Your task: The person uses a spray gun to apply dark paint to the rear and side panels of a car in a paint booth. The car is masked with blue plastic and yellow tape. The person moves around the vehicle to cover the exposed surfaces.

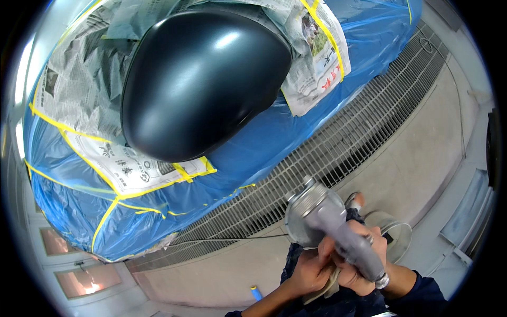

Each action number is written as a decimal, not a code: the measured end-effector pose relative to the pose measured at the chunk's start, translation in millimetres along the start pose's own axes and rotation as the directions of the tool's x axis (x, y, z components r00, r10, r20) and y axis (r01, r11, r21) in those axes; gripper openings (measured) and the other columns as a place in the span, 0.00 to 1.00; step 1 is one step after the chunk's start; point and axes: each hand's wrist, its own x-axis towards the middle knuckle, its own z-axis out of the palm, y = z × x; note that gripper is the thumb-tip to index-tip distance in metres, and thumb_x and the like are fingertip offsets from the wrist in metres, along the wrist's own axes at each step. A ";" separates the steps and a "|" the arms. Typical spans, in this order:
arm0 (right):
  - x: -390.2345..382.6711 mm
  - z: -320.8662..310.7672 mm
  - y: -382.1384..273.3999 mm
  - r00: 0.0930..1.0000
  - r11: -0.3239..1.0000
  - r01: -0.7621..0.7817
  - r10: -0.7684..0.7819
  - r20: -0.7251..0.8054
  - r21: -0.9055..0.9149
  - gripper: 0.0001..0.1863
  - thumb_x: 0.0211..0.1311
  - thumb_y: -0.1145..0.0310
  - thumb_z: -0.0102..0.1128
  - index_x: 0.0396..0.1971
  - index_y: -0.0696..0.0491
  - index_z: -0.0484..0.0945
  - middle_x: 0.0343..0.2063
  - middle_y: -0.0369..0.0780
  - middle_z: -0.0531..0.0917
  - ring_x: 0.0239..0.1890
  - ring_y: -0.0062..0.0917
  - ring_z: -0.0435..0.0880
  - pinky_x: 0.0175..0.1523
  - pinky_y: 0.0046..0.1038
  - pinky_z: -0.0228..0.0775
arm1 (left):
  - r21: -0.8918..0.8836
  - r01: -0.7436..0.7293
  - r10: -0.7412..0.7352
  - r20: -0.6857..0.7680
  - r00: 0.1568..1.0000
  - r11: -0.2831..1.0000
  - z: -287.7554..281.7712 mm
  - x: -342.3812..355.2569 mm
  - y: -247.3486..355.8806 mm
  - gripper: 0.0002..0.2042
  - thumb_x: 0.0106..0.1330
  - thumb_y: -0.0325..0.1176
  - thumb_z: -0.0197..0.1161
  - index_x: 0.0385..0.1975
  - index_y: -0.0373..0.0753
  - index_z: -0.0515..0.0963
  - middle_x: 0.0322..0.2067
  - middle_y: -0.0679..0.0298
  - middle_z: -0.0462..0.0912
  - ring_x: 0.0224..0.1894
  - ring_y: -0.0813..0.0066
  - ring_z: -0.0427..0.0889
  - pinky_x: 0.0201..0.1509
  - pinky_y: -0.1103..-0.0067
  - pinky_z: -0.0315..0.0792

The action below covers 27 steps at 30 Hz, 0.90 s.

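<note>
A grey spray gun (346, 235) with a metal cup is in my right hand (364, 277), whose fingers wrap its handle at the lower right. Close against it, my left hand (311, 272) is closed, the fingertips near the gun's handle. A pale cloth-like piece (328, 289) shows under the left fingers, partly hidden. Beyond the gun is a smooth, glossy black car panel (206, 84). Newspaper sheets (87, 79) and yellow masking tape (108, 214) border it, over blue plastic film (253, 158) draped on the car body.
Metal floor grating (253, 208) runs alongside the car. A thin hose (227, 240) crosses it. A clear round container (401, 238) stands by my right arm, and a small blue roll-shaped object (256, 293) lies on the floor. Lit windows (84, 280) are at the lower left.
</note>
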 end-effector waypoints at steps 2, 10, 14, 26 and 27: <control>6.2 9.3 -2.6 0.998 0.998 0.056 -0.055 -0.029 0.034 0.22 0.59 0.54 0.62 0.34 0.62 0.75 0.24 0.39 0.83 0.22 0.21 0.81 0.30 0.21 0.74 | 0.141 -0.119 0.117 0.023 0.993 0.983 -5.6 -0.6 -3.9 0.08 0.57 0.22 0.65 0.36 0.34 0.79 0.32 0.52 0.83 0.33 0.49 0.84 0.39 0.67 0.78; 3.3 26.0 2.4 0.976 0.959 -0.048 0.104 -0.189 0.278 0.27 0.56 0.50 0.69 0.34 0.63 0.76 0.24 0.41 0.83 0.19 0.23 0.78 0.25 0.18 0.67 | 0.119 -0.110 0.102 0.072 0.992 0.987 -31.3 6.6 -5.5 0.09 0.55 0.22 0.65 0.37 0.34 0.79 0.33 0.54 0.83 0.35 0.50 0.84 0.40 0.65 0.78; 15.2 22.0 1.5 0.994 0.991 0.035 -0.021 -0.110 0.128 0.25 0.57 0.51 0.68 0.31 0.62 0.75 0.23 0.41 0.83 0.21 0.26 0.81 0.26 0.20 0.70 | 0.167 -0.122 0.106 0.104 0.989 0.978 -38.0 -6.6 -34.0 0.09 0.56 0.22 0.64 0.37 0.34 0.79 0.35 0.54 0.83 0.36 0.50 0.84 0.39 0.66 0.78; 28.6 35.6 10.2 0.983 0.993 0.094 -0.104 -0.150 -0.070 0.18 0.50 0.64 0.67 0.35 0.61 0.76 0.25 0.41 0.84 0.24 0.29 0.86 0.32 0.22 0.75 | 0.192 -0.111 0.102 0.054 0.993 0.975 -61.4 17.3 -10.9 0.09 0.56 0.23 0.63 0.37 0.34 0.79 0.31 0.56 0.84 0.32 0.54 0.85 0.36 0.69 0.79; 27.8 36.5 9.3 0.980 0.990 0.082 -0.101 -0.174 -0.113 0.18 0.51 0.64 0.67 0.35 0.62 0.77 0.25 0.41 0.84 0.24 0.28 0.86 0.31 0.22 0.74 | 0.191 -0.097 0.089 0.051 0.995 0.977 -62.3 16.4 -11.1 0.09 0.56 0.23 0.63 0.37 0.34 0.79 0.31 0.56 0.84 0.32 0.54 0.85 0.37 0.69 0.79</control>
